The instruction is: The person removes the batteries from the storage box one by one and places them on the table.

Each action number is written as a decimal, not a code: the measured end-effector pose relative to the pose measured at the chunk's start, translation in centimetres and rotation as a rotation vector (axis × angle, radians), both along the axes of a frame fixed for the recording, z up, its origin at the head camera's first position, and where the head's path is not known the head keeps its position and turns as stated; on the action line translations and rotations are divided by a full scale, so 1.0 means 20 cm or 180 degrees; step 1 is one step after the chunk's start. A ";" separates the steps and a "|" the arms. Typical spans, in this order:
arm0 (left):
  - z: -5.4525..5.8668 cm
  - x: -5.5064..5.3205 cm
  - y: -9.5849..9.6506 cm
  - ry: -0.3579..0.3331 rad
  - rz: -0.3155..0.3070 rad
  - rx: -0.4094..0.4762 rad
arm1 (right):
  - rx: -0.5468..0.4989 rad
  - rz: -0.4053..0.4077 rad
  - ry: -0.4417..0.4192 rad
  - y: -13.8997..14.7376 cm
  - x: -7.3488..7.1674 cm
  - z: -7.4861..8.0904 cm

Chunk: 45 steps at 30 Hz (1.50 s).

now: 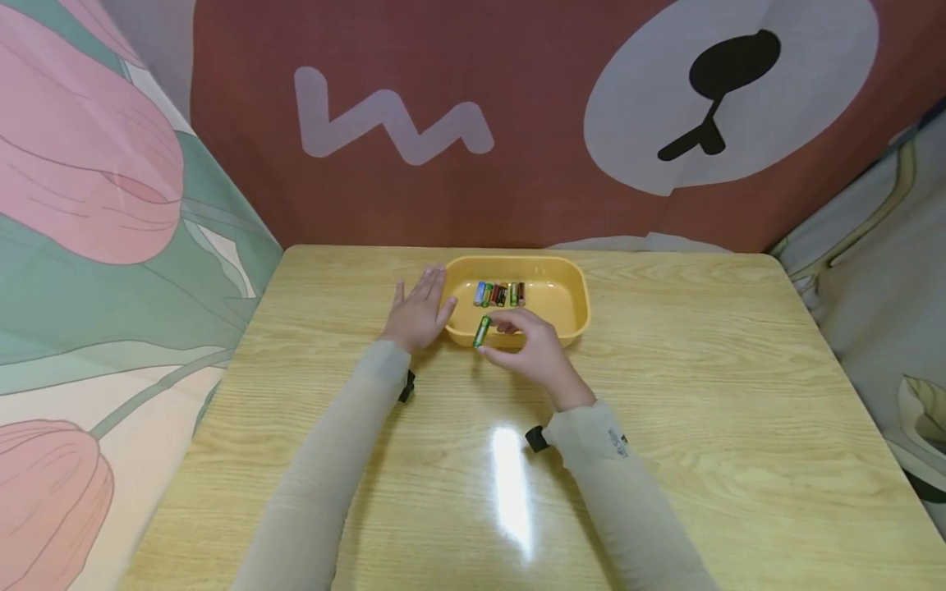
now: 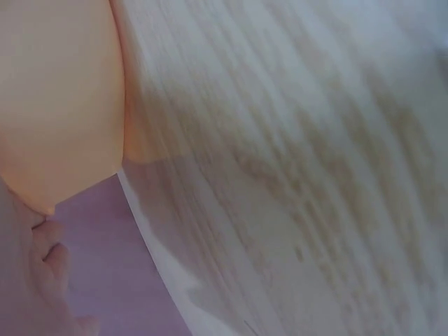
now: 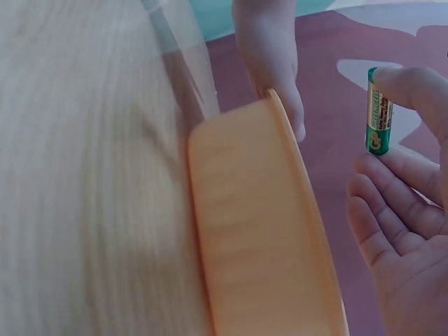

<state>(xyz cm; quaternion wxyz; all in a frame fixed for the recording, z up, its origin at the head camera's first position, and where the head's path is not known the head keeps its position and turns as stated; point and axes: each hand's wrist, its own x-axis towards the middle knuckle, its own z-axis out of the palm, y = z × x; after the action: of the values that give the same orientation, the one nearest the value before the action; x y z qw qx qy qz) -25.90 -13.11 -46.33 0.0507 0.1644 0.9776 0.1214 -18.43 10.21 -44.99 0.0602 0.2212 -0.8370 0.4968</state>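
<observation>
- Printed cloth is hanging behind the surface, showing a white muzzle and a pale zigzag on reddish brown; more cloth, with pink tulips, is covering your left side.
- Your wood-grained surface is carrying a yellow tray near its far edge, and a bright glare is shining between your forearms.
- Inside the tray, a row of batteries, apparently six, is lying side by side towards the left, with a small gap before the last two; they are showing blue, green, red and dark colours.
- Your left hand is resting against the tray's left end, its fingers extending straight and gripping nothing.
- Your right hand is pinching one green battery end to end between thumb and fingertip, the other fingers staying loosely bent beside it.
- You are holding that battery in the air over the tray's near rim, apart from the row; its gold band and the letters GP are facing your right wrist camera.
- You are wearing pale sleeves, and a small black device is sitting at your right cuff.
</observation>
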 end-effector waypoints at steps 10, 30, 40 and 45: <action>-0.01 -0.01 0.00 0.0022 -0.0012 -0.0023 | -0.0137 0.0218 -0.0021 -0.05 0.07 -0.08; -0.01 -0.01 -0.01 0.0081 -0.0018 -0.0095 | 0.0258 0.0363 -0.0889 -0.18 0.06 -0.20; -0.03 -0.02 -0.01 0.0099 -0.0023 -0.0015 | 0.0434 0.0469 -0.0932 -0.21 0.05 -0.24; -0.03 -0.02 -0.01 0.0107 -0.0037 -0.0047 | 0.0541 0.0527 -0.0860 -0.22 0.04 -0.25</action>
<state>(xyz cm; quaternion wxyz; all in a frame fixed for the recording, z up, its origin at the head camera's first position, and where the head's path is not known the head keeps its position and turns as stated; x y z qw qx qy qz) -26.30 -13.37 -46.93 0.0361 0.1717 0.9782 0.1111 -17.55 5.85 -50.06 -0.1128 0.2249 -0.8554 0.4528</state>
